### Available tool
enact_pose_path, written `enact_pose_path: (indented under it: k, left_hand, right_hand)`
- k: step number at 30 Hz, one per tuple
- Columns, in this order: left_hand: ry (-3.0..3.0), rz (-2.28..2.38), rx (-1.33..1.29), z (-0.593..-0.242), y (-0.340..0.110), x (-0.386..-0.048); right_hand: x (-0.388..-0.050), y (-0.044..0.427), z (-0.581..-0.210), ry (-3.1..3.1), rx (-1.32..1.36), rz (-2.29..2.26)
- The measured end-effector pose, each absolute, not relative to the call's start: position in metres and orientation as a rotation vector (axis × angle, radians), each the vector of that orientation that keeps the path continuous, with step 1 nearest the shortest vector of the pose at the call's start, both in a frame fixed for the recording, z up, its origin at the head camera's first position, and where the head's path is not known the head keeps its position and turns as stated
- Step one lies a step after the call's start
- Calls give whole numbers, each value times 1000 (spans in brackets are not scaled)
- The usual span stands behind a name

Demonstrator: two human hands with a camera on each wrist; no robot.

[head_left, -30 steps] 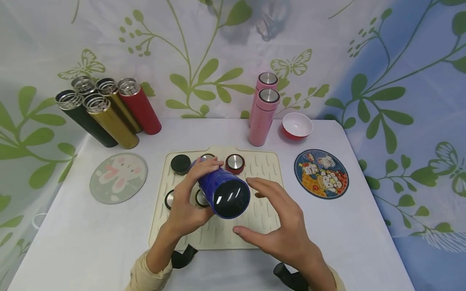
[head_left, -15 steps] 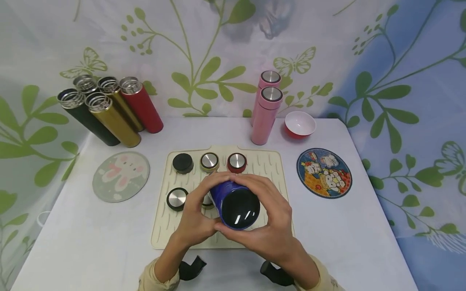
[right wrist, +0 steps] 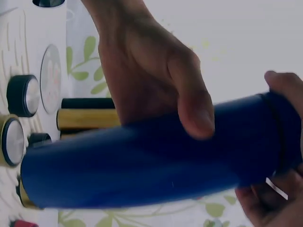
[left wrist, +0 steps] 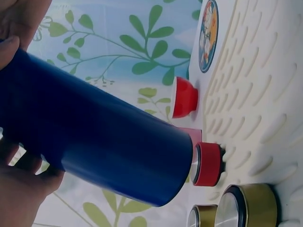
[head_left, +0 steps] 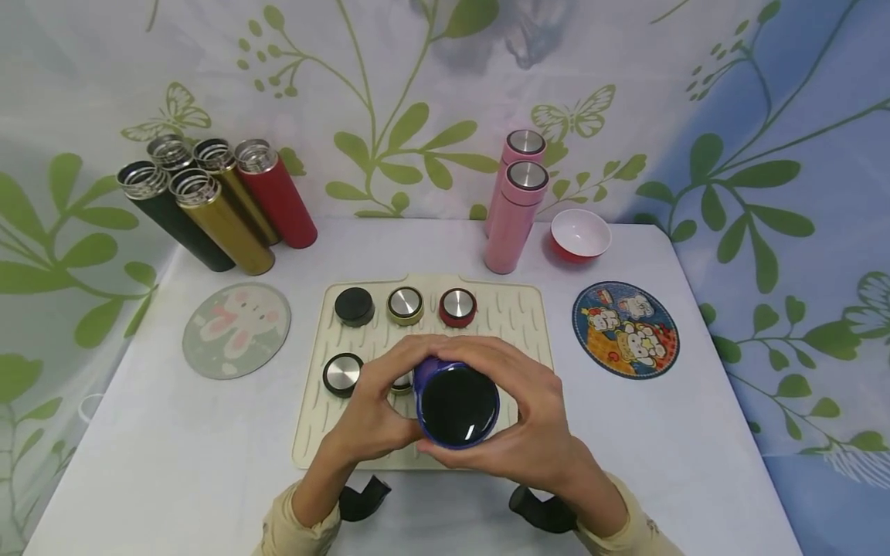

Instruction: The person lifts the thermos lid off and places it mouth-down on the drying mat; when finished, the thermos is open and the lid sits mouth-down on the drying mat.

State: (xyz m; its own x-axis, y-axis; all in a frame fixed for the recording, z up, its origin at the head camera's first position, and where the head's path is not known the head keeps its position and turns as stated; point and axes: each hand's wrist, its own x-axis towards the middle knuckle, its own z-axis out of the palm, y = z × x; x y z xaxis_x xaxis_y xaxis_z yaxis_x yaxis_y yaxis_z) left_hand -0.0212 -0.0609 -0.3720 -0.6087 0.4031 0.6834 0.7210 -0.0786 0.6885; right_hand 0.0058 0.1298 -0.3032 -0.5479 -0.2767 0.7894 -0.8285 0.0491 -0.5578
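A blue insulated bottle [right wrist: 118, 165] stands over the cream mat [head_left: 511, 305], its glossy black-topped lid [head_left: 459, 405] facing the head camera. My left hand [head_left: 378, 409] grips the bottle's body, thumb on its near side in the right wrist view. My right hand [head_left: 518, 409] curls round the lid end, where a seam separates lid from body. On the mat below sit loose lids: a black one [head_left: 354, 306], a gold one [head_left: 405, 306], a red one [head_left: 457, 307] and a black-rimmed steel one [head_left: 343, 374]. Another gold lid [head_left: 402, 384] is partly hidden behind my left hand.
At the back left lean several lidless bottles, including a red one [head_left: 278, 197] and a gold one [head_left: 225, 224]. Two pink lidded bottles [head_left: 513, 224] and a red-and-white bowl [head_left: 580, 235] are at the back right. Round mats, a rabbit one [head_left: 236, 332] and a cartoon one [head_left: 626, 330], flank the cream mat.
My right hand has come in from the right and taken hold of the bottle's lid end. The bottle has shifted slightly right and turned its lid more squarely toward the head camera.
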Motion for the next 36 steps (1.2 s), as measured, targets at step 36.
enact_pose_path:
  k: [36]
  left_hand:
    - [-2394, -1140, -1008, -360, -76, -17]
  right_hand:
    - [19, 160, -307, -2425, 1152, 1079]
